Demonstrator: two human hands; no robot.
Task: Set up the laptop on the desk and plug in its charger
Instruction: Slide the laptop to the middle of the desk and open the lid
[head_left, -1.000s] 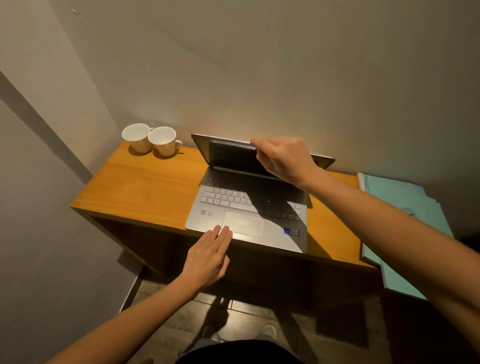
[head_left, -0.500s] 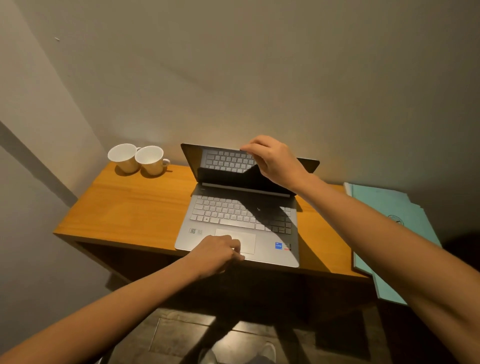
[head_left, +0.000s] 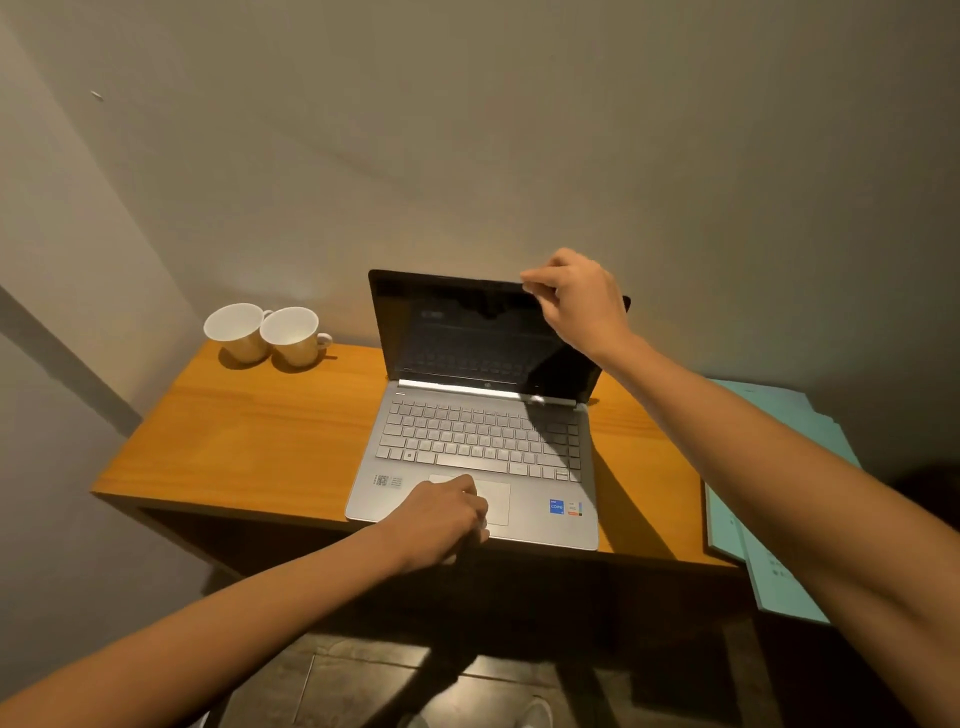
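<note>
The laptop (head_left: 480, 441) sits open on the desk (head_left: 249, 441) (its screen is dark). The right hand (head_left: 576, 301) pinches the screen's top edge. The left hand (head_left: 441, 519), fingers curled, rests on the front edge, by the touchpad.

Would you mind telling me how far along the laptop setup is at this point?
Done: the laptop sits on the desk with its lid raised and the screen dark. In hand: the right hand pinches the lid's top edge, while the left hand rests curled on the palm rest by the touchpad. Left: no charger or cable is in view, so plugging in has not begun.
</note>
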